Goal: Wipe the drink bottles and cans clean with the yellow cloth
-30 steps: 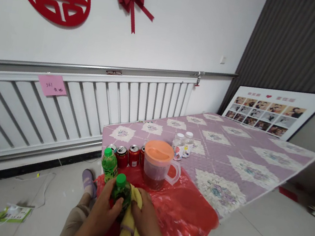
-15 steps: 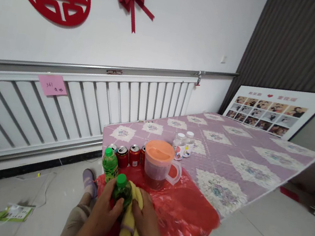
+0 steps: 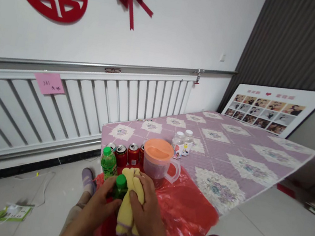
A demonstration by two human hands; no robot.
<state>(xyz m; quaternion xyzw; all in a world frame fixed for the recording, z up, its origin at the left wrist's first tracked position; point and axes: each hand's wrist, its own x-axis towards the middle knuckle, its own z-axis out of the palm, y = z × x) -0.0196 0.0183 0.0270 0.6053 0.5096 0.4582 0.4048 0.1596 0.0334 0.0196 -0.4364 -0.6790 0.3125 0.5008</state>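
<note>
My left hand [image 3: 104, 201] is closed round a green-capped bottle [image 3: 120, 186], held upright over the red plastic bag. Bunched in my right hand [image 3: 145, 208] is a yellow cloth [image 3: 128, 205], pressed against the bottle's right side; its lower end hangs down. Much of the bottle is hidden by my fingers and the cloth. Just beyond my left hand stands another green bottle [image 3: 109, 164]. A clear pitcher [image 3: 153, 167] with an orange lid is past my right hand, handle to the right. The red plastic bag [image 3: 184, 211] lies spread beneath.
Several drink cans [image 3: 132, 155] line up left of the pitcher. Two white-capped clear bottles [image 3: 177, 145] stand behind it on the purple patterned tablecloth [image 3: 214, 153]. A white radiator [image 3: 87, 102] runs along the wall, and a photo board [image 3: 268, 108] leans at the far right.
The yellow cloth has moved up along the bottle, its top now near the cap, with my right hand on it. My left hand still holds the bottle. The view has shifted slightly.
</note>
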